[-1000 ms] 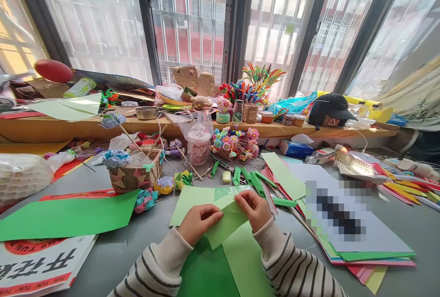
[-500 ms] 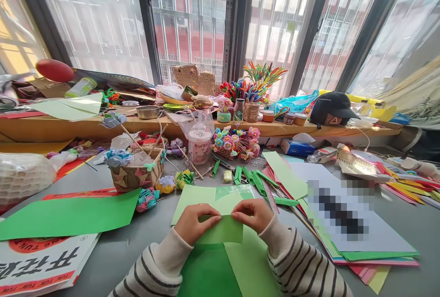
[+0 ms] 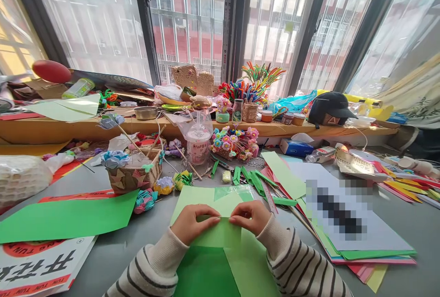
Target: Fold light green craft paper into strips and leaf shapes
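Note:
Both hands pinch the top edge of a small light green paper piece (image 3: pixel 216 236), thumbs and fingers pressed together near its middle. My left hand (image 3: pixel 193 224) grips it from the left, and my right hand (image 3: pixel 252 217) from the right, a short gap between the fingertips. Beneath the piece lie a dark green sheet (image 3: pixel 206 272) and a light green sheet (image 3: pixel 256 267). Another pale green sheet (image 3: pixel 189 196) lies just beyond the hands, with a clear plastic sleeve (image 3: pixel 233 192) on it.
Folded green strips (image 3: pixel 254 180) and a pink ruler (image 3: pixel 270 198) lie beyond my right hand. A paper stack (image 3: pixel 357 242) is on the right. A basket of paper flowers (image 3: pixel 134 178), a lidded cup (image 3: pixel 198 145) and a green sheet (image 3: pixel 68 217) stand or lie to the left.
The hands stay pinched on the paper's top edge, with the fingertips a little shifted. The whole view has moved slightly.

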